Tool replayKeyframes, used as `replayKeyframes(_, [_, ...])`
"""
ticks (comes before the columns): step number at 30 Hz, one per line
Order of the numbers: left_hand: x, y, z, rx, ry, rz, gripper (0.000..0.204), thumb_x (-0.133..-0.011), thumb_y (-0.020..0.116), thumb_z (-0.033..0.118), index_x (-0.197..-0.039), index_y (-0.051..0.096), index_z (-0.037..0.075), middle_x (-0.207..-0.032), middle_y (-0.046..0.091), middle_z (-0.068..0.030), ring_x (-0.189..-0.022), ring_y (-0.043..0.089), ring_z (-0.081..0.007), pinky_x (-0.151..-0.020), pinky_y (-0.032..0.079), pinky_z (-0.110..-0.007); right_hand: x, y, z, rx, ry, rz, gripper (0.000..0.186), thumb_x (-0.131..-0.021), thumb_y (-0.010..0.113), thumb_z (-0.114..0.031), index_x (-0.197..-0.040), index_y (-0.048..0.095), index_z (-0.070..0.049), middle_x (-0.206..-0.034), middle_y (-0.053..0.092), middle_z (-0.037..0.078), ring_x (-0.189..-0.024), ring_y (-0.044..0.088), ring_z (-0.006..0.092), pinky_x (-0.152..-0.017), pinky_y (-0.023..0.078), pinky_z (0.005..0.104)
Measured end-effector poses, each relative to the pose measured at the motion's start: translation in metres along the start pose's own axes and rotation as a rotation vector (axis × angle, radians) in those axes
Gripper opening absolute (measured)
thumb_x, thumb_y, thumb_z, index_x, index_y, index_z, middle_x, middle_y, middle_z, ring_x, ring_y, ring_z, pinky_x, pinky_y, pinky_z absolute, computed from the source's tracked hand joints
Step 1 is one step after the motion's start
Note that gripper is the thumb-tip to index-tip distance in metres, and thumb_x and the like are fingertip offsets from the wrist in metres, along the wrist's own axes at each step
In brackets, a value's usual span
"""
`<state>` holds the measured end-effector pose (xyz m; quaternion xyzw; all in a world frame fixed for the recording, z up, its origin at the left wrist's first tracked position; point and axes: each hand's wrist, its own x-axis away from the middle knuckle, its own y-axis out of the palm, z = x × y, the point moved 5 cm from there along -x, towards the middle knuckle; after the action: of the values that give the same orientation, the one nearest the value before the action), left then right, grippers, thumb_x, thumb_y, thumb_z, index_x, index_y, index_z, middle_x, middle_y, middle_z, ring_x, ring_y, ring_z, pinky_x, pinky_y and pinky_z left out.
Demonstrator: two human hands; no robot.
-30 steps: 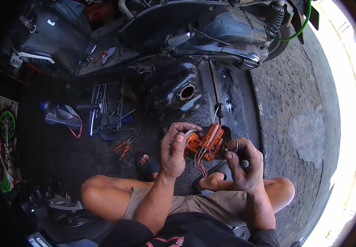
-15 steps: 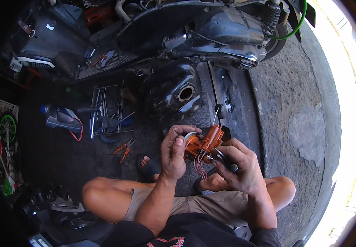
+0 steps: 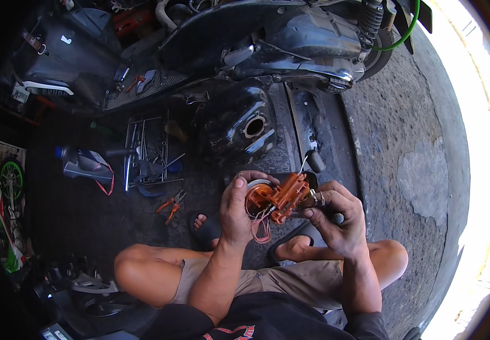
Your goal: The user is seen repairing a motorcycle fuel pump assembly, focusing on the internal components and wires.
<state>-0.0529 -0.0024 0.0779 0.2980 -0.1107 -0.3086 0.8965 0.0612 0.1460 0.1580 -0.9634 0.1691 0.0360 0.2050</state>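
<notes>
Faces a black tank point(image 3: 239, 122) with a round opening, in the way between the person's feet and the dark scooter point(image 3: 307, 45). Includes, on the floor to the left, orange-handled pliers point(image 3: 171, 207), a wire rack point(image 3: 165, 141) of tools and a grey bottle point(image 3: 83, 164) with a blue cap. Clamps the left hand point(image 3: 236, 212) on the round rim of an orange unit point(image 3: 290, 195), thumb in front, other fingers mostly hidden behind. Pinches a small shiny metal piece point(image 3: 314, 198) in the right hand point(image 3: 341, 218), thumb and fingers nearly together, right beside the unit; cannot tell touching from merely close. Holds the unit tilted above the sandals point(image 3: 308, 231), showing pink wires point(image 3: 262, 233) looping below and a thin rod toward a dark float point(image 3: 314, 161).
</notes>
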Motion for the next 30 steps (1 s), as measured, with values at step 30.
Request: replayKeyframes(30, [0.012,0.004,-0.038,0.365,-0.223,0.277,0.048,-0.107,0.041,0.048,-0.116,0.06,0.005,-0.105,0.072,-0.0127,-0.092,0.074,-0.0258,-0.077,0.062,-0.039,0.018,0.024,0.016,-0.383,0.406,0.434,0.008,-0.093,0.072,-0.003,-0.1,0.07,0.001,-0.075,0.067,0.001,-0.068,0.057,0.0035,-0.061,0.046,0.0219])
